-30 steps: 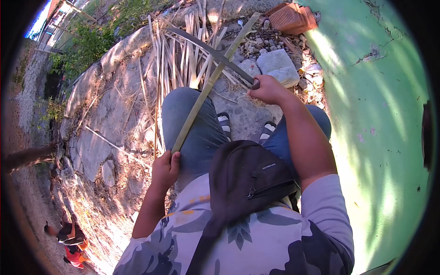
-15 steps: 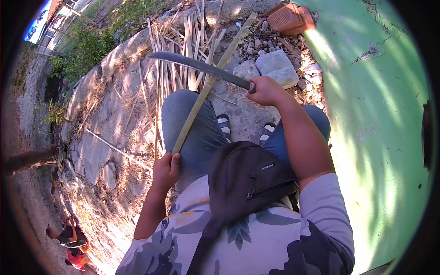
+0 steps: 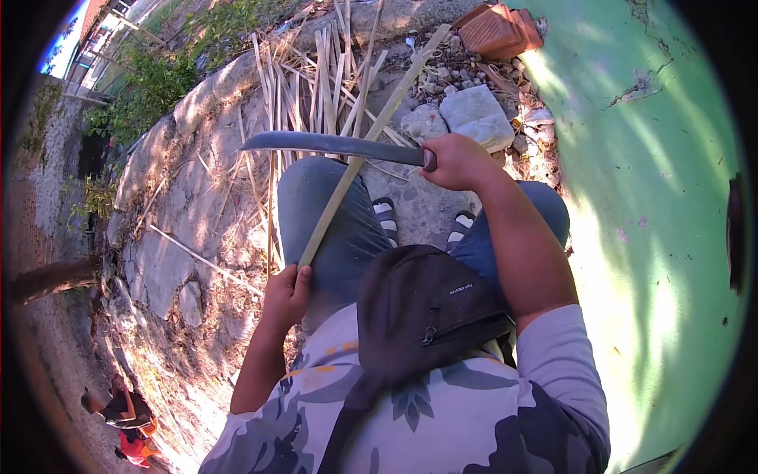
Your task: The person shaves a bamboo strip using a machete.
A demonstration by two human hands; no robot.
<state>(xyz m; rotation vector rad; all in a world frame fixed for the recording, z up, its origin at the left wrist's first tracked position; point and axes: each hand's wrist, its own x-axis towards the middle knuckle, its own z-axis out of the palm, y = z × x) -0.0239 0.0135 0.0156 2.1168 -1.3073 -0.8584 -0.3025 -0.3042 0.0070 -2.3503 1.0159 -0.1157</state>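
My right hand (image 3: 458, 162) is closed round the handle of a machete (image 3: 332, 144), whose long dark blade points left. The blade crosses a long bamboo strip (image 3: 387, 112) near its middle; whether it touches the strip I cannot tell. Wrapped round the near end of that strip is my left hand (image 3: 288, 294), beside my left thigh. The strip slants up and away over my left knee, its far end close to the rubble. Several split bamboo strips (image 3: 325, 83) lie in a loose pile beyond my knees.
Two pale stone blocks (image 3: 476, 118) and gravel lie ahead, with orange roof tiles (image 3: 499, 33) behind them. A green wall (image 3: 647, 205) rises on my right. A black bag (image 3: 426, 308) hangs at my front. At lower left a person (image 3: 126, 411) is some distance off.
The machete has come down and toward me along the bamboo strip, its blade now nearly level. Curled shavings seen at the strip's far end before no longer show. My left hand stays in place.
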